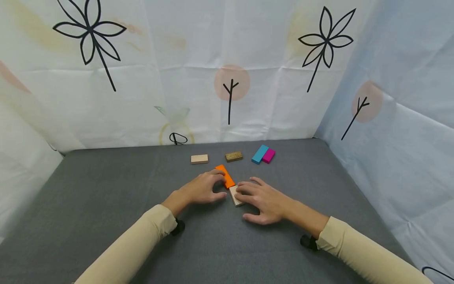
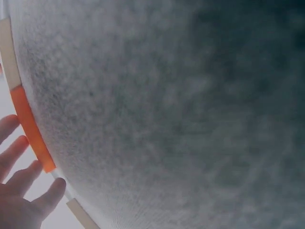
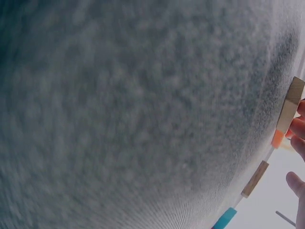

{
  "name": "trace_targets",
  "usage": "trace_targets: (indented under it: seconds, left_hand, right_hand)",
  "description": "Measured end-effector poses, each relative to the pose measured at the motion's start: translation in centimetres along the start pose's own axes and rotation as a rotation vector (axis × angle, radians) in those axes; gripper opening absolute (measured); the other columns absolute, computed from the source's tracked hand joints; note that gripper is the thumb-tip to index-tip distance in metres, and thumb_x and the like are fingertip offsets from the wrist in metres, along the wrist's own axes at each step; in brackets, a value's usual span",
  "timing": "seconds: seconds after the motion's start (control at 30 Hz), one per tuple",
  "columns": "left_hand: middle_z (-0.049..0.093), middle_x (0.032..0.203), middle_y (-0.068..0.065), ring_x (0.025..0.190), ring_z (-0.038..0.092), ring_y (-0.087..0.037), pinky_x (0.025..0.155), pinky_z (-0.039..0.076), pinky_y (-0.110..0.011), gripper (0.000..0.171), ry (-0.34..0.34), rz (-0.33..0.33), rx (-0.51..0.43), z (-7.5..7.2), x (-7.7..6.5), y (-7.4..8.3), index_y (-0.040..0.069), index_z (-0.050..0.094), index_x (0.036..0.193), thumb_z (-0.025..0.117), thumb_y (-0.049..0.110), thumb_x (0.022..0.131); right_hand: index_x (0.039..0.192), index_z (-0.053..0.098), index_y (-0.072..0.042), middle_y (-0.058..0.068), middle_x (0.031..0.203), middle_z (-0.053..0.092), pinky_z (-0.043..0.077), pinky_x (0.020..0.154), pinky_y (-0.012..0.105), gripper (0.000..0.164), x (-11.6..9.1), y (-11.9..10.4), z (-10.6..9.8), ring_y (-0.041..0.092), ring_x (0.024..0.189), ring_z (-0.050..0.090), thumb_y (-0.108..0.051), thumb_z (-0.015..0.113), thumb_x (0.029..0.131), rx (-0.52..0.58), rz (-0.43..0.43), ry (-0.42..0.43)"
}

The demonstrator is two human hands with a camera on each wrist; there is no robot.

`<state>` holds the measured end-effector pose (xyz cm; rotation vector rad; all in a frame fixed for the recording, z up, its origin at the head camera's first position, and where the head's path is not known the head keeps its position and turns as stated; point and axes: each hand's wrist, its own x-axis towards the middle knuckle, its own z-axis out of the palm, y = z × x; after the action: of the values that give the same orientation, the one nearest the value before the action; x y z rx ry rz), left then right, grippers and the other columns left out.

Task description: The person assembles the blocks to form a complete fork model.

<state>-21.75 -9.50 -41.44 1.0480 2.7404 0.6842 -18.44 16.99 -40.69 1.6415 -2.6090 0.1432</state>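
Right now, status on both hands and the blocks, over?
Left hand touching orange block; right hand touching front pale block. Those blocks meet end to end. Brown block beyond, not in the way.

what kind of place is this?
Likely an improvised indoor recording booth, though I can't confirm: creased white sheets printed with plant drawings enclose a plain grey work surface, with small loose blocks, including an orange block.

Grey tabletop [image 1: 88, 197], white backdrop [image 1: 198, 51], black-outlined flower [image 1: 327, 39], peach disc [image 1: 242, 87], blue block [image 1: 260, 154] against magenta block [image 1: 268, 156]
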Motion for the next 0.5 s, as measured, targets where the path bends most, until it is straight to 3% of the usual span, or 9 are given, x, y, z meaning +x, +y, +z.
trace_targets:
  seconds: [0.27, 0.5]
  left_hand:
    - [0.057, 0.135, -0.011, 0.121, 0.057, -0.028, 0.102, 0.045, -0.046, 0.035, 0.003, 0.036, -0.038, 0.07, 0.64, -0.36, 0.008, 0.068, 0.115, 0.072, 0.031, 0.089]
    - [0.057, 0.137, -0.011, 0.124, 0.056, -0.028, 0.104, 0.044, -0.046, 0.039, -0.013, 0.019, 0.0, 0.07, 0.85, -0.28, 0.008, 0.068, 0.117, 0.069, 0.035, 0.089]
  right_hand:
    - [0.137, 0.059, -0.01, 0.009, 0.141, 0.054, 0.029, 0.113, 0.055, 0.057, 0.05, -0.29, 0.26, 0.023, 0.134, 0.046, -0.048, 0.059, 0.095, 0.007, -0.044, 0.028]
    - [0.138, 0.061, -0.01, 0.003, 0.144, 0.055, 0.026, 0.114, 0.055, 0.054, -0.37, 0.2, 0.02, 0.023, 0.14, 0.042, -0.045, 0.058, 0.096, 0.044, -0.008, 0.017]
